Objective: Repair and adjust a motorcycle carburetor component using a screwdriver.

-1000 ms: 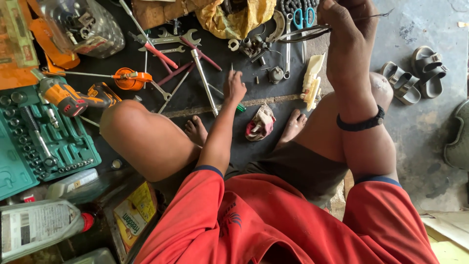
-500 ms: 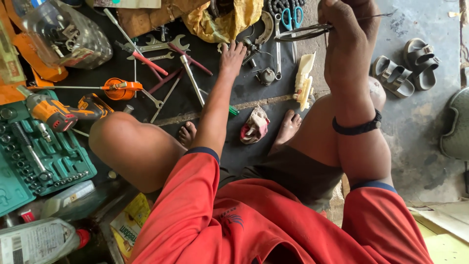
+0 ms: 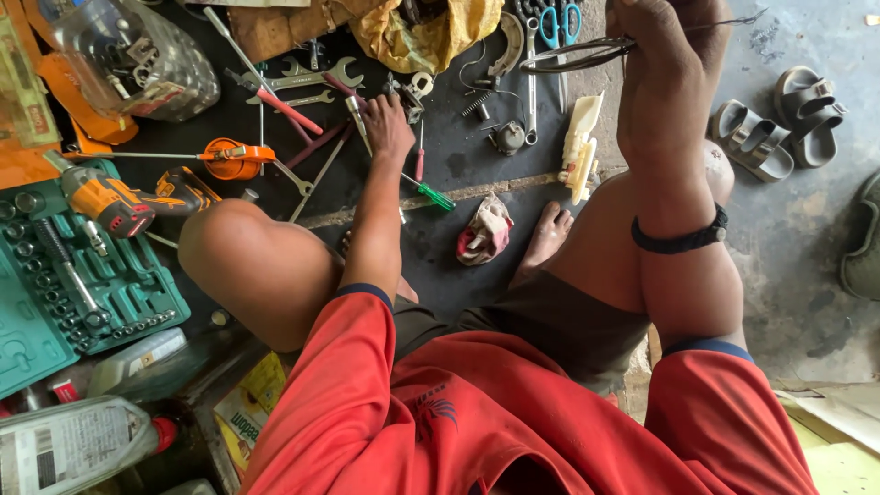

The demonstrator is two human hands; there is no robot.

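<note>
I sit on the floor with my knees up, in front of a black mat (image 3: 458,156) strewn with tools. My left hand (image 3: 390,124) reaches forward and rests, fingers curled, on a silver tool beside the spanners (image 3: 312,78); whether it grips anything is hidden. A red screwdriver (image 3: 420,160) and a green-handled screwdriver (image 3: 435,194) lie just beside my wrist. My right hand (image 3: 660,55), raised above my right knee, is closed on long thin dark pliers (image 3: 568,48) that point left, with a thin wire sticking out to the right.
A green socket-set case (image 3: 55,284) and a yellow cordless drill (image 3: 110,202) lie at left, near an orange reel (image 3: 229,158). Blue-handled scissors (image 3: 557,20), a cream plastic part (image 3: 580,147) and a rag (image 3: 486,229) lie ahead. Sandals (image 3: 770,128) sit on the concrete at right.
My left hand has reached farther up the mat, from near the green screwdriver to the spanners. My right hand has stayed raised with the pliers.
</note>
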